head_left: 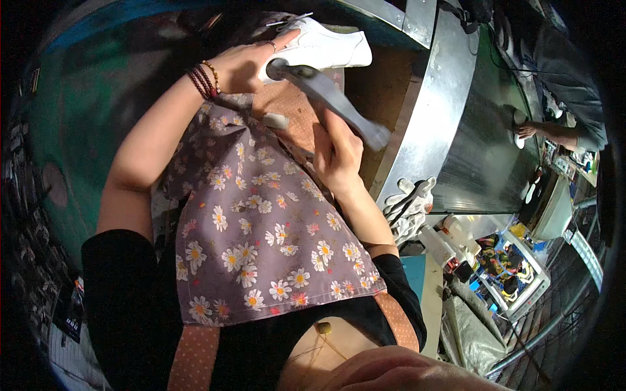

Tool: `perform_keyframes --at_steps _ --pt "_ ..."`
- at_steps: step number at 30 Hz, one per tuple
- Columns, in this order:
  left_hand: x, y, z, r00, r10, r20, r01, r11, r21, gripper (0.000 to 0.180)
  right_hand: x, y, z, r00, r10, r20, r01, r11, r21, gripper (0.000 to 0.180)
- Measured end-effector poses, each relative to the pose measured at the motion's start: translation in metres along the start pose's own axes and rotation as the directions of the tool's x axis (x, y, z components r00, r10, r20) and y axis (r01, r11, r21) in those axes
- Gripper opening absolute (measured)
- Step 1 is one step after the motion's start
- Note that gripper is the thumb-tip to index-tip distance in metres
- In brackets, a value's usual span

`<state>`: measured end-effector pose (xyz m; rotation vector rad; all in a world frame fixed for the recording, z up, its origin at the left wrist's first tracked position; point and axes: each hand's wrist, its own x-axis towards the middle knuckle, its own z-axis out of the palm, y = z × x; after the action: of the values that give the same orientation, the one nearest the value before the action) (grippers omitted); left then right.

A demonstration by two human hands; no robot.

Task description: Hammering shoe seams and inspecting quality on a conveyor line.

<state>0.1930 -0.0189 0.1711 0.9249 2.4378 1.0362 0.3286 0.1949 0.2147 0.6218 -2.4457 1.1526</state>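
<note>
My left hand (244,67) grips a white lace-up shoe (336,47) at the top middle, with fingers stretched along its upper. The shoe lies on its side above my lap, and white laces stick out at its far end. In my right hand (339,150) is a grey metal hammer (332,101), smeared by motion. Its round dark face is against or just in front of the shoe's near end, while its flared end points down to the right. My right fingers wrap around its handle, which is mostly hidden. A flowered apron (261,215) covers my lap.
A metal-edged conveyor (450,98) with a dark green belt runs along my right. White-grey work gloves (411,205) lie by its edge. Farther right, a co-worker's hand (527,130) touches a shoe on the belt. A white tray (521,280) of small items stands lower right.
</note>
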Motion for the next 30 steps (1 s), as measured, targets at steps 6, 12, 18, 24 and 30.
perform_keyframes --at_steps 6,12,18,24,30 --pt "-0.001 0.001 -0.017 0.973 -0.155 0.169 0.158 0.988 -0.001 0.102 -0.005 0.011 0.007 0.94 0.153 0.304 -0.091 0.974 -0.208 0.033" --pt "-0.012 -0.005 -0.01 0.999 0.036 0.04 -0.033 0.997 -0.066 0.097 -0.024 0.018 0.01 0.965 0.025 -0.26 -0.013 0.999 0.048 0.045" --pt "-0.014 -0.003 -0.006 0.996 -0.085 -0.028 0.086 0.995 0.051 0.089 -0.01 0.047 -0.013 0.923 0.383 0.038 -0.384 0.923 0.029 0.053" --pt "-0.039 -0.024 -0.003 0.964 -0.061 -0.257 0.091 0.99 0.107 0.07 -0.012 0.05 -0.01 0.881 0.352 -0.317 -0.337 0.936 0.104 0.056" --pt "-0.042 -0.024 -0.003 0.92 -0.259 -0.295 0.168 0.939 -0.302 0.054 -0.018 0.068 -0.016 0.913 0.382 -0.142 -0.39 0.92 -0.033 0.054"
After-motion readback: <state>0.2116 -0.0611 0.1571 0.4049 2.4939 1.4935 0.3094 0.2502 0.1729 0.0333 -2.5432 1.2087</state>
